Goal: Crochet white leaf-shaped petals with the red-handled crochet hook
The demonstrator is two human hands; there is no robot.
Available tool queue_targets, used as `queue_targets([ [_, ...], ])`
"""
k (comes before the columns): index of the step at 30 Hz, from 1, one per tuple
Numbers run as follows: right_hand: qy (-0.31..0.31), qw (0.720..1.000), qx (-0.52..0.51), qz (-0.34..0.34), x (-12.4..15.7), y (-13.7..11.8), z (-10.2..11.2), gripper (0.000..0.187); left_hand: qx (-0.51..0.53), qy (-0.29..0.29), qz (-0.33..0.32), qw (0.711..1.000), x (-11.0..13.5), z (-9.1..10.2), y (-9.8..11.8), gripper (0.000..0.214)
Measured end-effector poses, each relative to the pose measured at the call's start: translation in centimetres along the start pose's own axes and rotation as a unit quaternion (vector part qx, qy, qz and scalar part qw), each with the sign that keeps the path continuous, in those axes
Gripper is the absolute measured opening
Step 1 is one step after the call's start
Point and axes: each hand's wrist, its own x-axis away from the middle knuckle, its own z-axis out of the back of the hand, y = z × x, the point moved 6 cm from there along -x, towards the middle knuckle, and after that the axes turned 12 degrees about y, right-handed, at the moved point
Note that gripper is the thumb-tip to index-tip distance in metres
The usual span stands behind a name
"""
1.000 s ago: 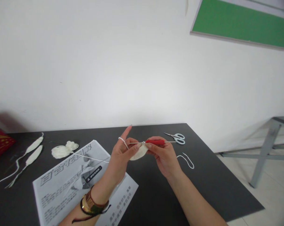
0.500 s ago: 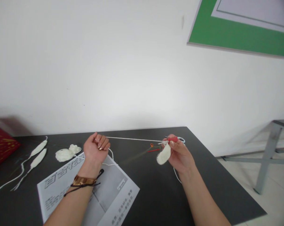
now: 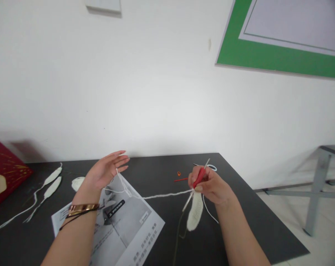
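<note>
My right hand [image 3: 210, 184] is closed around the red handle of a crochet hook [image 3: 200, 176], its metal shaft pointing up and away. Its fingers also pinch the top of a white crocheted petal [image 3: 195, 211], which hangs below with a thin greenish wire trailing down. My left hand [image 3: 108, 170] is open, fingers stretched and slightly apart, above the printed sheet [image 3: 123, 221]. White yarn [image 3: 167, 194] runs slack from the petal to the left hand, where a loop hangs at the fingers. Behind the left wrist, a white yarn bundle [image 3: 77, 183] is partly hidden.
Two finished-looking white petals [image 3: 52, 187] with long tails lie on the black table [image 3: 167, 168] at left, near a red box [image 3: 6, 173]. A red needle-like stick [image 3: 180, 180], an orange stitch marker [image 3: 179, 173] and light-blue-handled scissors [image 3: 212, 167] lie by the right hand.
My left hand has opened from a fist and the yarn has gone from taut to slack. My right hand has turned the hook upward, and the petal now hangs straight down.
</note>
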Motion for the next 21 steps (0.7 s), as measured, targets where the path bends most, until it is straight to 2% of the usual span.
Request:
queue_targets([
  [4, -0.019, 1.000, 0.007, 0.007, 0.5, -1.9, 0.2, 0.019, -0.092, 0.023, 0.021, 0.995, -0.9, 2.2, 0.1, 0.023],
  [7, -0.034, 0.999, 0.026, -0.002, 0.2, -2.5, -0.3, 0.017, -0.163, -0.004, 0.041, 0.986, -0.8, 1.4, -0.2, 0.021],
  [10, -0.049, 0.998, 0.033, -0.016, -0.3, -2.4, -1.5, 0.017, -0.159, -0.040, 0.031, 0.986, 0.8, -2.1, 0.7, 0.022],
  [13, -0.056, 0.997, 0.038, -0.033, -0.8, -2.1, -2.8, 0.019, -0.080, -0.077, 0.005, 0.994, 4.5, -7.9, 1.8, 0.020],
  [15, -0.061, 0.997, 0.034, -0.037, -1.0, -1.9, -3.6, 0.019, -0.024, -0.121, 0.007, 0.992, 7.5, -12.0, 1.7, 0.029],
  [16, -0.064, 0.997, 0.029, -0.036, -1.1, -1.8, -3.9, 0.019, 0.018, -0.166, 0.035, 0.985, 8.9, -14.0, 1.2, 0.033],
  [17, -0.064, 0.997, 0.021, -0.034, -1.2, -1.8, -4.2, 0.019, 0.124, -0.238, 0.135, 0.954, 10.5, -16.0, 0.3, 0.037],
  [19, -0.060, 0.998, 0.002, -0.028, -1.2, -1.7, -4.3, 0.019, 0.172, -0.262, 0.184, 0.932, 11.5, -17.3, -0.8, 0.041],
  [21, -0.053, 0.998, -0.014, -0.020, -1.2, -1.6, -4.0, 0.019, 0.204, -0.270, 0.212, 0.917, 11.1, -16.9, -1.4, 0.043],
])
